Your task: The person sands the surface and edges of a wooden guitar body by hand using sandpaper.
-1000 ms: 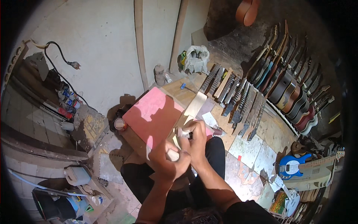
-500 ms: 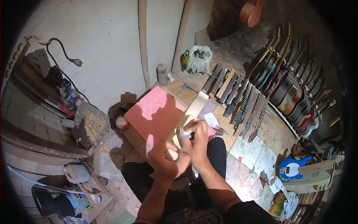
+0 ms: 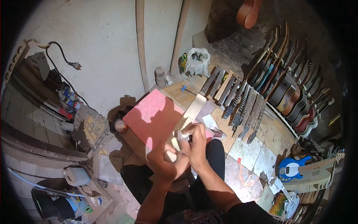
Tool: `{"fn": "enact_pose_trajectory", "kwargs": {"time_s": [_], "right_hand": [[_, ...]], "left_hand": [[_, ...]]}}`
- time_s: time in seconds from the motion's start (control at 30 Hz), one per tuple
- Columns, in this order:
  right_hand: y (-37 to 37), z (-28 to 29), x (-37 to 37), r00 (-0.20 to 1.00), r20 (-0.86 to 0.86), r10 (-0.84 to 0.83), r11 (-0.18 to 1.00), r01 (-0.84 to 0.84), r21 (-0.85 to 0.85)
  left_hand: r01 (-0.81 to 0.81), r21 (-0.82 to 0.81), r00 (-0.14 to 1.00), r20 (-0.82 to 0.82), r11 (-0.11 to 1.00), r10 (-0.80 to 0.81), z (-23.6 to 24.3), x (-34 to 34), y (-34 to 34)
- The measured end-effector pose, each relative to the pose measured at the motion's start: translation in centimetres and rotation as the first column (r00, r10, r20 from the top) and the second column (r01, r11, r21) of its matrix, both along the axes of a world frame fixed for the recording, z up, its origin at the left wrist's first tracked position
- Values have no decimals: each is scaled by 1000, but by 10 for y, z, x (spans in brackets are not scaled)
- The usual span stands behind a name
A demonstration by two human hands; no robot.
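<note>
Head view: left hand (image 3: 166, 162) wrapped round the rounded near end of a pale wooden piece (image 3: 195, 107), likely a guitar neck, pointing away past the right side of the pink board (image 3: 154, 110). Right hand (image 3: 194, 140) pinched on a small tool (image 3: 182, 136), pressed close to the wood; type unreadable, fingers cover it. Hands nearly touching.

Risk, my read: if the wood twists in the left grip or right-hand pressure runs over, tool slips into the left thumb. Shadow over the board could hide a bad stroke.

Surface: pink board lies on a low brown table (image 3: 133, 141), open can (image 3: 120, 126) just off its left corner. Blue-headed hammer (image 3: 183, 88) beyond.

Room: fretted necks (image 3: 232, 89) in a row on the right, guitars (image 3: 285, 91) racked behind, blue bass (image 3: 289, 166) lower right, pale wall (image 3: 100, 44) ahead-left with a dangling plug (image 3: 76, 66).
</note>
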State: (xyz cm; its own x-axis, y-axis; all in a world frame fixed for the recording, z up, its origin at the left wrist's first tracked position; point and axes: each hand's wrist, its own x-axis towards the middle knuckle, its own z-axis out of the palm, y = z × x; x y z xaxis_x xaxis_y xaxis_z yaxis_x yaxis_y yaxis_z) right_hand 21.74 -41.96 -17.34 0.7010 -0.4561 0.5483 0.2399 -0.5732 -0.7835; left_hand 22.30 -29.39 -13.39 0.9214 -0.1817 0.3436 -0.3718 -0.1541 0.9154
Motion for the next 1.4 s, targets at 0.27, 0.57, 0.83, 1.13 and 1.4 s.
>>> {"fn": "enact_pose_trajectory", "kwargs": {"time_s": [0.27, 0.57, 0.83, 1.13, 1.4], "right_hand": [[-2, 2, -7, 999, -38, 8, 999, -9, -48], [-11, -11, -26, 996, -74, -41, 997, 36, -70], [-10, -7, -28, 998, -68, -15, 997, 9, -82], [-11, -5, -21, 1000, -27, -4, 994, 1, -108], [-10, -7, -16, 999, -54, 0, 994, -6, -109]], "left_hand": [[26, -47, 1000, -5, 999, -27, -11, -2, 0], [3, -12, 1000, -5, 1000, -3, -7, 3, -3], [10, 9, 988, -152, 1000, -9, 7, -7, 1], [72, 2, 996, 55, 997, -72, -12, -7, -2], [104, -28, 986, 137, 994, -100, -7, -12, -3]]}}
